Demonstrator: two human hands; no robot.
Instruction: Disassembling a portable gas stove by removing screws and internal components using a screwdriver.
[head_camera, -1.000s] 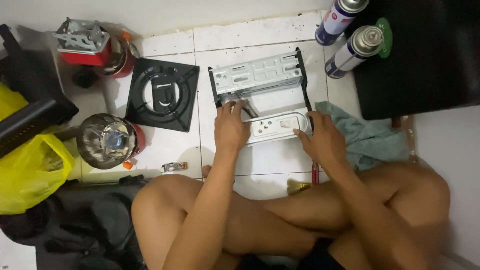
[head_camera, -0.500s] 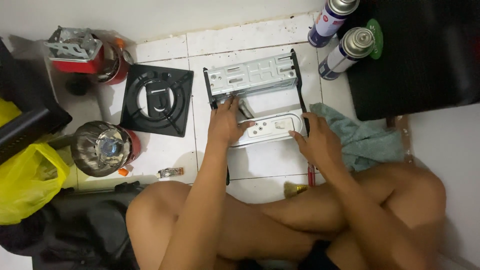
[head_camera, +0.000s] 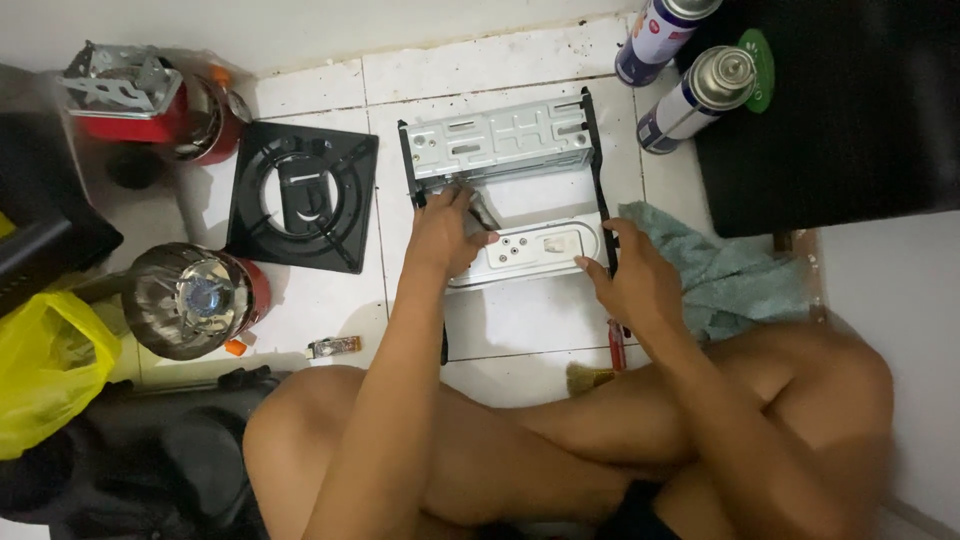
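A grey sheet-metal frame (head_camera: 500, 140) with black side rails lies on the white tiled floor in front of my crossed legs. Its lower plate (head_camera: 530, 250) has several small holes. My left hand (head_camera: 440, 240) rests on the plate's left end, fingers closed around a small dark rod-like tool (head_camera: 483, 212) that points into the gap between the two plates. My right hand (head_camera: 630, 285) grips the frame's right black rail near its lower end.
Left of the frame lie a black square burner grate (head_camera: 300, 195), a round metal burner (head_camera: 195, 300) and a red stove (head_camera: 150, 100). Two gas cans (head_camera: 690, 95) and a black case (head_camera: 840, 110) stand at the top right. A teal cloth (head_camera: 720, 275), yellow bag (head_camera: 45, 370) and lighter (head_camera: 333, 347) lie around.
My left hand has shifted up slightly towards the gap between the plates with the tool. My right hand stays on the right rail. The view has drifted a little.
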